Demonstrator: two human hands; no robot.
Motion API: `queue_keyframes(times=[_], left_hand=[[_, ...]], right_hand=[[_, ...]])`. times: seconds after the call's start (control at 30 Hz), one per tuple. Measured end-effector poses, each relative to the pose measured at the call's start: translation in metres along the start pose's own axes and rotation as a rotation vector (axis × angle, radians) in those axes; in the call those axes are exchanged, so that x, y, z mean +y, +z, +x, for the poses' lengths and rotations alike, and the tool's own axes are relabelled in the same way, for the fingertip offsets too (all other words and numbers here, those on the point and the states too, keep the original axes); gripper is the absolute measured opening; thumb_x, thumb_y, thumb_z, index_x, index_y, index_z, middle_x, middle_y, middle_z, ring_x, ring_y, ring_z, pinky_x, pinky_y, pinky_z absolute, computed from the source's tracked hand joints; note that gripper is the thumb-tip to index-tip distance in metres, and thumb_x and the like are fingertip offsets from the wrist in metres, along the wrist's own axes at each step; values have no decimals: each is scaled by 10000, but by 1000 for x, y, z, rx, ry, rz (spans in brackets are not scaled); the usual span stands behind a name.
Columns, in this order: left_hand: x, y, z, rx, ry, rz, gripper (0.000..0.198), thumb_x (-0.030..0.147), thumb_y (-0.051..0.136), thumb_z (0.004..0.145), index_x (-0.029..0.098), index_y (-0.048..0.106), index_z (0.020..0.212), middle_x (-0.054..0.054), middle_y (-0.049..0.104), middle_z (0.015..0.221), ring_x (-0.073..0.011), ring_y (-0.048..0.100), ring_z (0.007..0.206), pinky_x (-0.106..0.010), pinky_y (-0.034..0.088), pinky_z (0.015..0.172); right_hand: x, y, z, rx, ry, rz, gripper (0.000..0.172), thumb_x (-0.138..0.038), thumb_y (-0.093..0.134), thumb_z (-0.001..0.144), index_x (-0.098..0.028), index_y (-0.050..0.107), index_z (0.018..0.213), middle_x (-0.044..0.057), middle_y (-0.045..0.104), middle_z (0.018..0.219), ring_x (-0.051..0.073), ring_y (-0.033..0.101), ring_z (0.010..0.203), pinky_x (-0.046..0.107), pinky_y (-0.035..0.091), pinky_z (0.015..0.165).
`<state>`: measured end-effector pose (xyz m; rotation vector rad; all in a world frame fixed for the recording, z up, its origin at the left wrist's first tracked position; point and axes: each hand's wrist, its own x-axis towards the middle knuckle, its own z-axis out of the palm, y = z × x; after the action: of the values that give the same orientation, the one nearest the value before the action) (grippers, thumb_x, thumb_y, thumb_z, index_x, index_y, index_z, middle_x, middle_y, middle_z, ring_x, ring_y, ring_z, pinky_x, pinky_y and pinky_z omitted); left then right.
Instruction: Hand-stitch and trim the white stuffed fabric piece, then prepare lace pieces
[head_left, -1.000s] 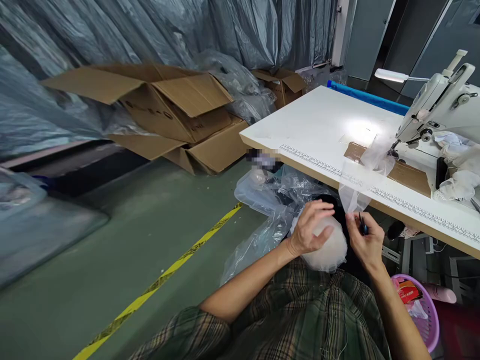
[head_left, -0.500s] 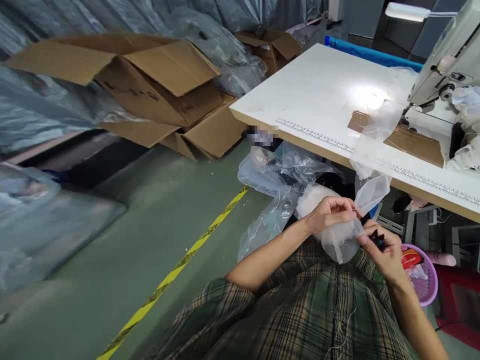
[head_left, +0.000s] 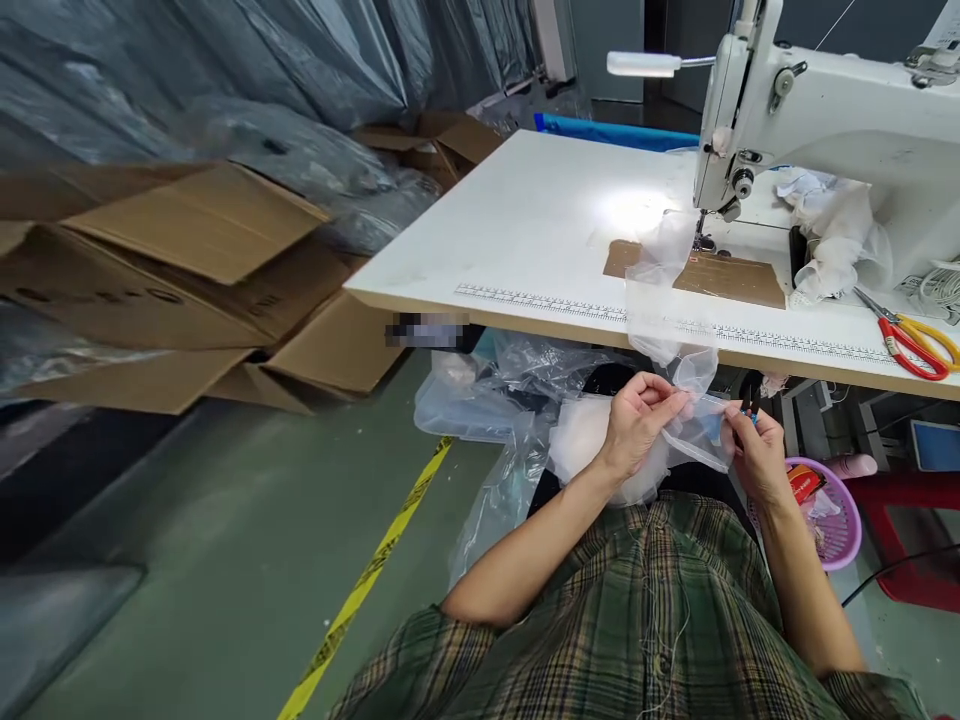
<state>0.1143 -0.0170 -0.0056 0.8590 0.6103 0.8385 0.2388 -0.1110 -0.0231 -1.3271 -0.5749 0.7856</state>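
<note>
Over my lap, a strip of sheer white fabric (head_left: 701, 430) is stretched between my two hands. My left hand (head_left: 637, 420) pinches it between thumb and fingertips. Its other edge is pinched by my right hand (head_left: 756, 452), which also has a small black tool with a bit of blue (head_left: 751, 397) in it; the fingers hide most of that tool. From the hands the sheer strip runs up over the table edge to the needle area of a white sewing machine (head_left: 817, 110). A pile of white sheer pieces (head_left: 581, 435) lies on my lap below my left hand.
The white sewing table (head_left: 487, 230) carries a printed ruler, brown card (head_left: 731, 278), bunched white cloth (head_left: 840, 235) and red-and-yellow-handled scissors (head_left: 911, 340). A pink basket (head_left: 847, 530) and red stool (head_left: 915, 490) stand right. Open cardboard boxes (head_left: 195, 230) and a plastic bin (head_left: 465, 405) lie left.
My view has turned right, bringing more of the machine and the scissors into sight. My hands have moved slightly apart, and the bunched sheer fabric is now drawn out between them.
</note>
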Motion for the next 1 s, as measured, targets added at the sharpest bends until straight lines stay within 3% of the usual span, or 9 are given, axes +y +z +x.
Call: queue_keyframes(times=[0.33,0.5,0.6,0.73,0.87,1.0], left_hand=[[-8,-9,1,-6,8,95,536,426,923,560,165,540,830,-9,731,762,-118,676,641,-244,519,671],[-5,-30,-13,-127,-18,278,514,414,876,664,168,529,953,-50,758,828,-163,709,766,-256,498,701],[1,-46,-24,-165,-11,364,519,400,853,710,171,510,1025,-64,767,861,-173,714,795,-262,493,707],[9,-61,-34,-175,55,442,475,372,795,789,181,493,1103,-59,765,882,-181,721,831,-271,504,722],[15,-67,-39,-206,110,514,439,322,729,851,176,477,1179,-63,764,913,-194,725,924,-290,511,806],[16,-69,-42,-223,106,534,453,299,708,869,172,470,1233,-57,761,920,-187,723,941,-292,508,856]], right_hand=[[6,-2,0,-21,31,-105,447,-645,675,714,-203,613,729,-72,405,438,102,322,433,250,249,444],[0,-1,-3,-105,-18,-265,597,-739,472,843,-181,685,835,-16,499,537,135,417,493,267,316,473],[1,7,-7,-208,-21,-336,700,-799,368,869,-179,686,805,13,544,631,124,407,491,276,313,465],[7,19,-11,-405,-29,-483,677,-794,377,885,-190,586,662,-1,489,595,124,400,524,273,308,491],[9,27,-9,-508,-106,-619,652,-772,343,912,-208,455,604,-24,420,557,116,367,532,268,300,514],[7,33,-4,-567,-169,-671,612,-719,345,940,-209,474,628,-24,439,569,117,381,539,263,306,522]])
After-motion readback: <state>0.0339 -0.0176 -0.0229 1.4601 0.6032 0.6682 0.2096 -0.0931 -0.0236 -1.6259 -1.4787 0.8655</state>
